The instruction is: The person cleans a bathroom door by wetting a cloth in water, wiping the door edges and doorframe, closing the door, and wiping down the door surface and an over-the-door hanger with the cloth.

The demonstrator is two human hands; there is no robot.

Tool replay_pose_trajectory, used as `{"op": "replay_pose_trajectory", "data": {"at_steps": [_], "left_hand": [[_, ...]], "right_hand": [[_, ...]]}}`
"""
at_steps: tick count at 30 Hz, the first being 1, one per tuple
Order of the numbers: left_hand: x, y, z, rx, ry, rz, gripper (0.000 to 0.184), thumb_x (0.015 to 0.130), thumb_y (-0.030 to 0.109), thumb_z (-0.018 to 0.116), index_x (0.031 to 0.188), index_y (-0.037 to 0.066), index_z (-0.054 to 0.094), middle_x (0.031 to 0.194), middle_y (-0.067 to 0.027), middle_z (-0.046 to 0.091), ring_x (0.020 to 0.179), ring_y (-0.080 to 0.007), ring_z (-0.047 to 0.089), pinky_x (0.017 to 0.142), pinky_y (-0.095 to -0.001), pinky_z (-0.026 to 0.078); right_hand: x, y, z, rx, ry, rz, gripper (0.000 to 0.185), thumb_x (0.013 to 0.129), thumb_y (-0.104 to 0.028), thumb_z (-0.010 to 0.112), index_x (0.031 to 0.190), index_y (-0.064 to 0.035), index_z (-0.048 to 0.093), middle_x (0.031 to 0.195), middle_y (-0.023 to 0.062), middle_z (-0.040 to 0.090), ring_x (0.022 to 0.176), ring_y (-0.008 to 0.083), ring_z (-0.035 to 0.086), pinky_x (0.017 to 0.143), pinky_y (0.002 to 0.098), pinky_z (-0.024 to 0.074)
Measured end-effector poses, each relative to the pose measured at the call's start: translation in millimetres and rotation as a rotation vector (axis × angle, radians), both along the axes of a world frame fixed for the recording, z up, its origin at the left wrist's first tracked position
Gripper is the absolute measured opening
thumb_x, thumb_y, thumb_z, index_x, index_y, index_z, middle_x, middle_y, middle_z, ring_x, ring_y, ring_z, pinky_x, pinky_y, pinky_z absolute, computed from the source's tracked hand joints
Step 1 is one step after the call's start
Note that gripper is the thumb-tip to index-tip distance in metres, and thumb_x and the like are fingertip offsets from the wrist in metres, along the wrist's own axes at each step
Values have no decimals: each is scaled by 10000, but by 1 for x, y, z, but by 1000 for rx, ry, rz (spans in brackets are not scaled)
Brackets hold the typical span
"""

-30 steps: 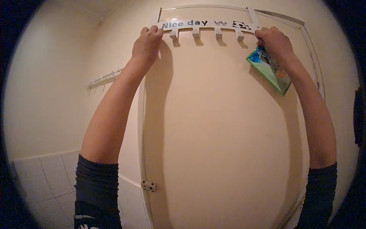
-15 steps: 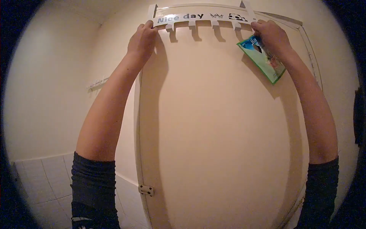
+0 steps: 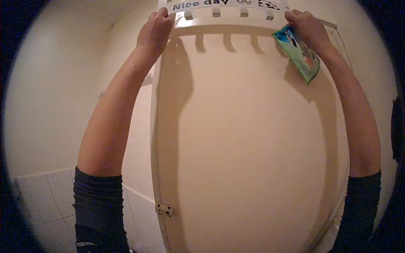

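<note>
A white over-door hook rack (image 3: 230,9) with "Nice day" lettering, a grass motif and a panda spans the top of the view, its upper edge cut off. My left hand (image 3: 154,33) is closed on its left end, and my right hand (image 3: 310,31) grips the right end. Several short hooks stick out along the lower edge. Below my right hand hangs a green and blue packet (image 3: 300,55), partly behind the hand; what holds it up is hidden. The rack is in front of the upper part of a cream door (image 3: 244,126), casting hook-shaped shadows on it.
A metal latch plate (image 3: 164,209) sits low on the door's left edge. To the left, a small wall rack (image 3: 101,93) is mostly hidden by my left forearm. White tiles (image 3: 40,198) cover the lower left wall. Something dark (image 3: 396,128) is at the far right edge.
The rack and both hands have risen in the view, and the rack's top is now out of frame. Its shadows stand further below it. The packet has moved up and slightly right.
</note>
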State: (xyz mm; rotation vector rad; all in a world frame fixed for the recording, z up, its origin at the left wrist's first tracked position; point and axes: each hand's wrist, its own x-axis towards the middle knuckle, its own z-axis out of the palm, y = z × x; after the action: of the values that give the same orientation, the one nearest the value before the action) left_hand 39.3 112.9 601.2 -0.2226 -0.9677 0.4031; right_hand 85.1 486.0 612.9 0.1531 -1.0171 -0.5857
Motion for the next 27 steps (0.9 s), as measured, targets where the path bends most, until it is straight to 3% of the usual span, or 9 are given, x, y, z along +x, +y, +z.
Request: {"op": "replay_pose_trajectory", "data": {"at_steps": [2,5,12,17,20,21,23,26,27], "left_hand": [[-1,3,2,38,2,44,247,645,-82,598,878,-5,571,973,-117,530,930,-287,550,759,-347,529],[-2,5,5,-1,-29,-9,208,708,-54,498,909,-10,532,934,-149,517,914,-337,538,767,-407,486],[-4,13,14,9,-69,10,241,708,-58,498,938,2,539,956,-131,506,915,-321,529,773,-386,494],[-4,17,20,-3,-74,-6,238,714,-49,505,941,8,542,925,-140,510,907,-322,529,757,-388,489],[-55,10,16,-109,166,-371,243,742,-44,503,973,16,543,928,-168,512,897,-325,530,747,-370,490],[-68,14,8,-55,-63,-480,261,778,-36,497,1028,31,529,970,-182,515,926,-317,532,759,-359,484],[-69,23,7,13,-111,-639,250,819,9,489,1064,57,504,1028,-161,505,949,-292,530,758,-356,474],[-96,29,-2,36,-169,-883,296,788,27,531,1065,92,447,1022,-153,502,837,-300,573,755,-400,481],[-104,36,-2,36,-215,-1068,314,780,17,535,1070,92,439,1013,-148,491,840,-293,573,743,-397,484]], "right_hand": [[0,-2,2,-49,-88,8,70,813,-147,507,837,-90,475,813,101,561,786,337,568,626,452,457],[0,2,2,-40,-128,26,77,820,-150,501,834,-84,464,799,106,551,775,339,561,629,445,456],[-9,15,19,80,-82,2,62,834,-148,478,843,-90,459,798,115,548,763,347,553,611,449,443],[-4,13,18,-135,-194,0,73,838,-162,460,867,-98,479,828,111,559,788,336,565,606,452,459],[-33,7,10,-109,-191,-5,117,802,-156,498,906,-112,531,881,105,581,861,302,576,641,428,493],[-22,16,17,-115,-116,-40,146,784,-152,518,922,-118,553,904,104,590,896,288,579,657,416,506],[-8,16,12,-104,-135,-121,207,767,-134,532,974,-120,524,950,65,573,913,285,567,669,396,522],[-19,25,16,-49,-91,-133,275,728,-119,560,998,-134,512,949,37,573,898,278,564,647,389,531],[-23,33,16,-37,-96,-159,274,726,-119,562,995,-136,515,942,33,575,896,273,564,645,386,531]]}}
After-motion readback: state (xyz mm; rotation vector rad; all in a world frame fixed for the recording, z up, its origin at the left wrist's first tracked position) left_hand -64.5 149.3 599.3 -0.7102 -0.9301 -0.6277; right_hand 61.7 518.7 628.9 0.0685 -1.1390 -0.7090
